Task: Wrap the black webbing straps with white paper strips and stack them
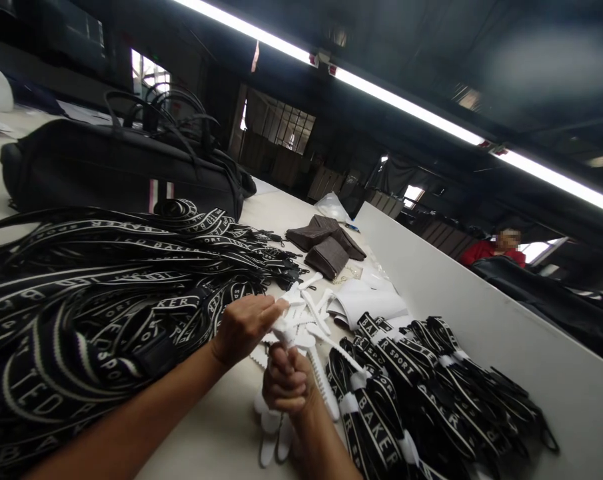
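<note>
Right hand (286,381) fists a bunch of white plastic ties (325,390) at near centre; left hand (244,325) pinches one tie's tip. Draw it straight out, fist tight so the rest don't follow

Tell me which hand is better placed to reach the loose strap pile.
Probably left: the left hand is beside the loose strap pile; the right hand grips the white ties.

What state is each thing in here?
left hand, pinching the white ties.
right hand, fisted round the same ties.
loose straps, heaped, untied.
bundled straps, folded, banded in white.
black bag, lying flat, handles up.
brown fabric, folded.
</note>
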`<state>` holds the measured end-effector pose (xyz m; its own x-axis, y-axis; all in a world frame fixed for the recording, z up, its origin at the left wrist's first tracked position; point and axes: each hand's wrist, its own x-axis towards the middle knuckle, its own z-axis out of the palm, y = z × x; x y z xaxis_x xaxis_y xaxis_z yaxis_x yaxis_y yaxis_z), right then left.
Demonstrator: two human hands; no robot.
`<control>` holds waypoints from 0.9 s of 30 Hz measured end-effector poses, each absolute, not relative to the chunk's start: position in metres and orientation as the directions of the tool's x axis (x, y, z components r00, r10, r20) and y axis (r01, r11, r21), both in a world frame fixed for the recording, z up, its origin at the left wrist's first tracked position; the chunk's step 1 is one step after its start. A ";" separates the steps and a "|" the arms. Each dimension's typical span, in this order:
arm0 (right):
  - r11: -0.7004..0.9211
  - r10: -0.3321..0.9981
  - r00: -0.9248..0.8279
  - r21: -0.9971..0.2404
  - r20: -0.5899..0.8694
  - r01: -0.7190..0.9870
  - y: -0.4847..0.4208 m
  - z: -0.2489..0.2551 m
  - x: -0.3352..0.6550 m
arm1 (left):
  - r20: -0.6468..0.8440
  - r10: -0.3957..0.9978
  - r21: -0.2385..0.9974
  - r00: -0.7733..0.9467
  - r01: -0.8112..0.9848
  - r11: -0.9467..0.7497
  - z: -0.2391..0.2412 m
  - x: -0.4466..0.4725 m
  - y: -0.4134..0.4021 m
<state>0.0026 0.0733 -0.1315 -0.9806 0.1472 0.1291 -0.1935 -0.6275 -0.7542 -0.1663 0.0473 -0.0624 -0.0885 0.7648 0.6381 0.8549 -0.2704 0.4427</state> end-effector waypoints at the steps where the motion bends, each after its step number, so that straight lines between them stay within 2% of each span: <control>1: -0.610 0.112 -0.984 -0.773 0.135 -0.176 0.070 -0.127 0.006 | 0.616 0.749 0.515 -0.244 0.844 -0.149 -0.059 -0.171 0.051; 3: -0.551 0.097 -0.987 -0.819 0.128 -0.161 0.065 -0.111 0.014 | 0.564 0.648 0.650 -0.513 0.759 0.034 -0.051 -0.180 0.057; 4: -0.505 0.158 -0.982 -0.845 0.108 -0.174 0.064 -0.101 0.018 | 0.541 0.608 0.699 -0.581 0.712 0.060 -0.048 -0.182 0.060; 6: -0.371 0.433 -0.899 -0.895 0.068 -0.247 0.066 -0.080 0.025 | 0.518 0.631 0.748 -0.577 0.664 -0.007 -0.046 -0.182 0.062; 8: -0.167 0.726 -0.686 -0.954 0.051 -0.248 0.073 -0.063 0.031 | 0.475 0.732 0.796 -0.489 0.593 -0.121 -0.049 -0.173 0.062; 10: 0.057 0.902 -0.423 -0.994 0.091 -0.093 0.082 -0.054 0.037 | 0.360 0.841 0.895 -0.404 0.404 -0.189 -0.054 -0.161 0.061; 12: 0.231 0.954 -0.238 -0.951 0.180 0.205 0.089 -0.052 0.045 | 0.202 0.920 0.976 -0.335 0.145 -0.161 -0.059 -0.151 0.061; 15: 0.339 0.941 -0.208 -0.731 0.268 0.592 0.093 -0.060 0.055 | -0.007 0.968 0.994 -0.252 -0.105 -0.021 -0.065 -0.141 0.061; 17: 0.372 0.928 -0.271 -0.632 0.255 0.680 0.094 -0.065 0.059 | -0.096 0.966 0.988 -0.239 -0.141 0.064 -0.069 -0.139 0.063; 20: 0.375 0.927 -0.251 -0.671 0.280 0.639 0.091 -0.058 0.061 | -0.136 0.945 0.989 -0.297 -0.096 0.113 -0.075 -0.138 0.067; 23: 0.414 0.910 -0.207 -0.818 0.360 0.399 0.076 -0.033 0.062 | -0.093 0.915 0.993 -0.393 -0.098 0.059 -0.081 -0.142 0.073; 25: 0.447 0.873 -0.304 -0.877 0.383 0.178 0.054 -0.015 0.066 | -0.031 0.868 0.998 -0.496 -0.055 0.005 -0.082 -0.146 0.076; 27: 0.424 0.817 -0.444 -0.905 0.367 0.034 0.026 -0.004 0.074 | 0.078 0.799 0.996 -0.597 0.079 -0.038 -0.080 -0.151 0.078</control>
<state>0.0742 0.0256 -0.0039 -0.4444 0.8173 0.3667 0.0338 0.4243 -0.9049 -0.1511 0.0784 -0.0804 -0.5968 0.7986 0.0784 0.0794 -0.0384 0.9961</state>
